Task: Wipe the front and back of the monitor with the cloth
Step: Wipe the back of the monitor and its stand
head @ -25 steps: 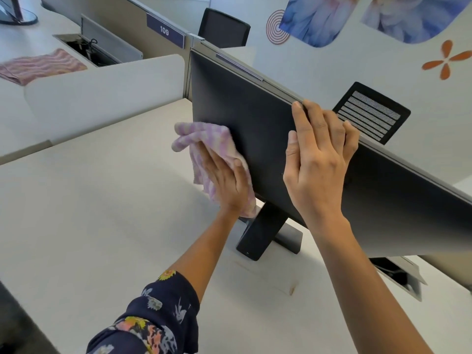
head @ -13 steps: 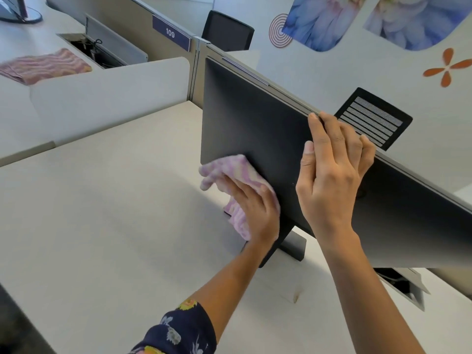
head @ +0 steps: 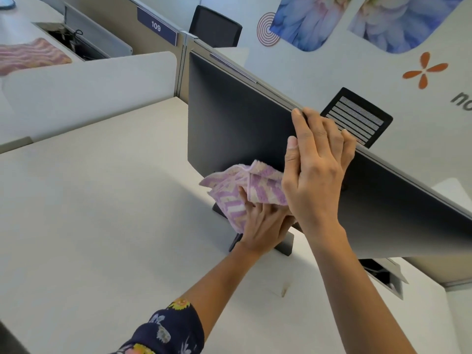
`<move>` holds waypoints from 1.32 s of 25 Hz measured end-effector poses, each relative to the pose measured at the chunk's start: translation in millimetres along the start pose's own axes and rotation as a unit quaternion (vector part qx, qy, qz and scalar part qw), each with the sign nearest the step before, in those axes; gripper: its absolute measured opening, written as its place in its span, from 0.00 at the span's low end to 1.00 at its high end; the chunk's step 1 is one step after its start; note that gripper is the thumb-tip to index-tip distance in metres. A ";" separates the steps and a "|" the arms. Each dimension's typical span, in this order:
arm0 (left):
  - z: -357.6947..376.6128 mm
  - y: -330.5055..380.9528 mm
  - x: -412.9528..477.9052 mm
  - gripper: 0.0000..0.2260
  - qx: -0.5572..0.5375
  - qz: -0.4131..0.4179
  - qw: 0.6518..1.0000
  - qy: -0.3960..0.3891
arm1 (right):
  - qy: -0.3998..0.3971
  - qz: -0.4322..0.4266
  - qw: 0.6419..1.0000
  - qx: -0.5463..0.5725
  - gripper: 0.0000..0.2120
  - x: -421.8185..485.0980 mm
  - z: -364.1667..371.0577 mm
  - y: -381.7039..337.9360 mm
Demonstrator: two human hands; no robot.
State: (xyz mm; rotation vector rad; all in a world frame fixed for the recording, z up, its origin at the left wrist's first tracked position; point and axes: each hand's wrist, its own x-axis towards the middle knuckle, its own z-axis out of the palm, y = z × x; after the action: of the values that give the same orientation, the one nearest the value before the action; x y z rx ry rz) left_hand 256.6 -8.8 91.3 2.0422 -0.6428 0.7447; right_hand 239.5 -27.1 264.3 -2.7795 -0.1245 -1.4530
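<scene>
Purple cloth bunches under your left grip, pressed flat-fingered low on the monitor, near the far edge of the bench. Your right grip clasps its top edge; loosen that and hard wiping could tip the stand.

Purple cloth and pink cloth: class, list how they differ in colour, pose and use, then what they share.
Colour: the purple cloth is lilac and cream; the pink cloth is pink and peach.
Pose: the purple cloth is bunched against the monitor; the pink cloth lies spread flat on the far desk.
Use: the left hand presses the purple cloth; no hand touches the pink cloth.
Both have wavy or zigzag stripes.
</scene>
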 end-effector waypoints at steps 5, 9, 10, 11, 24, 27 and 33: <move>-28.1 -30.7 30.6 0.27 0.017 -0.033 0.998 0.045 | 0.002 0.005 1.000 0.016 0.19 -0.6 -1.3 -1.8; -45.2 -44.7 46.4 0.37 -0.022 -0.070 0.994 0.086 | 0.010 0.001 1.000 0.016 0.19 0.6 -0.6 -1.2; -48.6 -46.1 49.4 0.38 -0.038 -0.082 0.992 0.093 | 0.012 -0.003 1.000 0.007 0.19 0.2 0.2 -0.7; -52.0 -47.0 51.6 0.39 -0.053 -0.092 0.990 0.096 | 0.014 -0.009 1.000 -0.004 0.19 -0.3 0.8 -0.3; -71.1 -72.1 41.5 0.39 -0.147 -0.205 0.965 0.064 | 0.015 0.001 0.996 -0.087 0.22 -8.4 8.1 -7.4; -76.1 -73.9 30.8 0.42 -0.091 -0.161 0.983 0.003 | 0.010 0.038 0.996 -0.083 0.22 -28.8 12.0 -18.0; -79.5 -88.8 55.0 0.36 0.062 0.078 0.995 0.007 | 0.032 0.092 0.993 -0.062 0.24 -64.3 23.4 -36.1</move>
State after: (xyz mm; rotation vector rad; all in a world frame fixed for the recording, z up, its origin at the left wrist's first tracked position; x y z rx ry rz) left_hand 332.9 94.4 119.1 2.1137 -0.7717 0.9099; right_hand 219.6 5.3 197.0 -2.7460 0.2257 -1.5503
